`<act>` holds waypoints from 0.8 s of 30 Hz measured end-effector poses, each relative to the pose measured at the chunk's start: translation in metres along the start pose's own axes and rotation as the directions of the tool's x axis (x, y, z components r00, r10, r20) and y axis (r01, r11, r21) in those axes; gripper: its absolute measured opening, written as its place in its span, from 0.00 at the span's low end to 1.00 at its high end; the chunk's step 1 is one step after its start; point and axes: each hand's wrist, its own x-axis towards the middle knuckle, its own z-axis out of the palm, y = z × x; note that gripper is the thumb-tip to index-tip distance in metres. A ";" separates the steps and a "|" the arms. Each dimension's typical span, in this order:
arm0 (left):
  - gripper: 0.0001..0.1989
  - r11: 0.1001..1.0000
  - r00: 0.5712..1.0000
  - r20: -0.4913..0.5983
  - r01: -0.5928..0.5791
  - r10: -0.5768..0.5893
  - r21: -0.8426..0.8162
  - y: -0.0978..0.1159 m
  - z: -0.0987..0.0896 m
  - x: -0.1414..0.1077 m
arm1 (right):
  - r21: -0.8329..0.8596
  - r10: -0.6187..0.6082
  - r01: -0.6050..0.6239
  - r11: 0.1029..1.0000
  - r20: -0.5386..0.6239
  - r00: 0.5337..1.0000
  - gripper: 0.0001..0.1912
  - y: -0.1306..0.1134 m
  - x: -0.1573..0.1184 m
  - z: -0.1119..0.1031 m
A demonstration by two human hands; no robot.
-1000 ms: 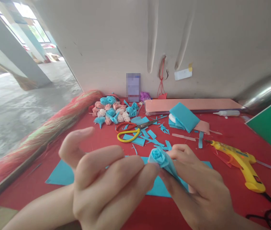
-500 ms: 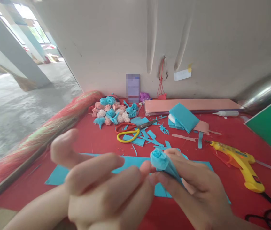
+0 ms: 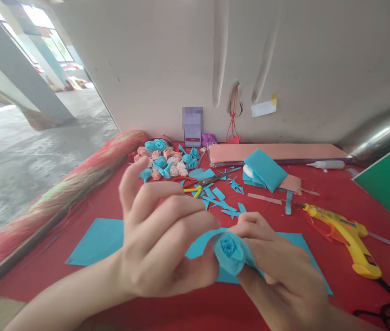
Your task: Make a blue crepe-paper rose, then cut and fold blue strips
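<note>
A rolled blue crepe-paper rose (image 3: 228,248) faces me, its spiral centre showing and a wider outer petal wrapped around it. My right hand (image 3: 281,266) grips the rose from the right, around its lower end. At its left edge, my left hand (image 3: 167,239) pinches the outer paper between thumb and curled fingers, with the index finger raised. The fingertips of the left hand are partly hidden. Beneath both hands lies a flat blue sheet (image 3: 94,243) on the red table (image 3: 188,305).
Finished paper roses (image 3: 160,161) are piled at the back left. Scissors (image 3: 198,186) lie among blue scraps (image 3: 219,194). Folded blue paper (image 3: 266,169), a yellow glue gun (image 3: 346,234) and a small white bottle (image 3: 328,164) are on the right. A phone (image 3: 192,131) leans against the wall.
My left hand has turned and its fingers have lifted, covering part of the scissors. The rose is slightly lower, turned more toward me, and its outer paper spreads wider.
</note>
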 end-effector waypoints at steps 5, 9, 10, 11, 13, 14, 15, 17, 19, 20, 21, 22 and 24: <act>0.04 0.982 0.972 0.140 -0.181 0.188 -0.060 -0.005 0.006 -0.004 | 0.070 -0.009 0.012 0.997 -0.044 0.999 0.13 0.000 0.004 -0.001; 0.01 0.941 0.972 0.221 0.005 0.074 -0.339 -0.005 0.009 -0.004 | 0.157 -0.045 0.048 0.986 -0.022 0.999 0.15 0.009 0.005 0.001; 0.01 0.924 0.971 0.228 0.026 0.067 -0.382 -0.005 0.010 -0.004 | 0.179 -0.047 0.046 0.983 -0.001 0.999 0.15 0.012 0.005 0.001; 0.01 0.909 0.972 0.229 0.043 0.058 -0.414 -0.005 0.010 -0.004 | 0.197 -0.045 0.041 0.980 0.015 0.999 0.14 0.015 0.004 0.001; 0.01 0.882 0.973 0.231 0.080 0.033 -0.464 -0.007 0.010 -0.004 | 0.221 -0.042 0.033 0.975 0.037 0.998 0.11 0.022 0.002 0.000; 0.01 0.868 0.972 0.235 0.103 0.017 -0.486 -0.007 0.010 -0.004 | 0.230 -0.049 0.038 0.972 0.043 0.998 0.10 0.025 0.002 0.000; 0.02 0.853 0.970 0.241 0.125 0.001 -0.506 -0.008 0.010 -0.004 | 0.237 -0.059 0.047 0.970 0.044 0.997 0.09 0.028 0.001 0.000; 0.03 0.829 0.968 0.250 0.153 -0.017 -0.538 -0.009 0.010 -0.004 | 0.254 -0.082 0.069 0.965 0.041 0.996 0.08 0.031 0.001 0.000; 0.05 0.812 0.966 0.257 0.171 -0.027 -0.557 -0.010 0.011 -0.004 | 0.281 -0.096 0.082 0.956 0.039 0.995 0.08 0.033 0.001 0.000; 0.06 0.805 0.965 0.258 0.179 -0.034 -0.565 -0.010 0.011 -0.004 | 0.291 -0.097 0.081 0.953 0.039 0.995 0.09 0.033 0.001 0.001; 0.07 0.795 0.964 0.261 0.189 -0.040 -0.576 -0.011 0.011 -0.004 | 0.300 -0.094 0.077 0.951 0.042 0.995 0.09 0.034 0.000 0.001; 0.07 0.781 0.962 0.270 0.202 -0.044 -0.592 -0.011 0.011 -0.004 | 0.309 -0.090 0.072 0.948 0.045 0.995 0.10 0.034 0.000 0.001; 0.07 0.743 0.952 0.302 0.236 -0.047 -0.627 -0.012 0.010 -0.004 | 0.329 -0.083 0.062 0.942 0.051 0.995 0.10 0.034 -0.001 0.002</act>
